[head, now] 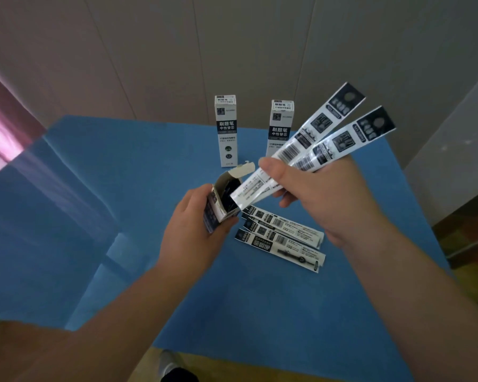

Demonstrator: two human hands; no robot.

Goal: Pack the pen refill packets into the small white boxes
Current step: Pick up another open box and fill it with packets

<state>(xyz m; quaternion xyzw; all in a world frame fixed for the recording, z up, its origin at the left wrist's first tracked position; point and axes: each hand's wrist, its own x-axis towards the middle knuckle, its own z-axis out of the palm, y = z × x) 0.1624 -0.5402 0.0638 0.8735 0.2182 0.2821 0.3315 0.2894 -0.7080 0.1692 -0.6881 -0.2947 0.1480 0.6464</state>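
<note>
Head view, one moment of packing; all places given from the open box [218, 208]. Item: small white box, top flap up, mouth tilted toward the right hand, dark interior that may already hold packets, though this cannot be told for sure. Holder: left hand [196, 238], fingers wrapped closed round the lower body of the box, lifting it clear of the blue table [260, 307], apparently to angle the opening for loading. Entering item: two refill packets [315, 144], fanned apart at their far ends, lower ends together just at the mouth of the box, not yet visibly inside. Holder: right hand [315, 194], thumb pressed on top and fingers curled beneath, pinching both packets near their lower third; the fan spread suggests a loose pinch, likely needing squaring before they slide in. Stock remaining: loose packets [284, 238], three or so, overlapping flat on the table just right of and below the box. Reserve: two closed white boxes [226, 130], upright side by side beyond the open box, well apart from it, near the table's far edge.
</note>
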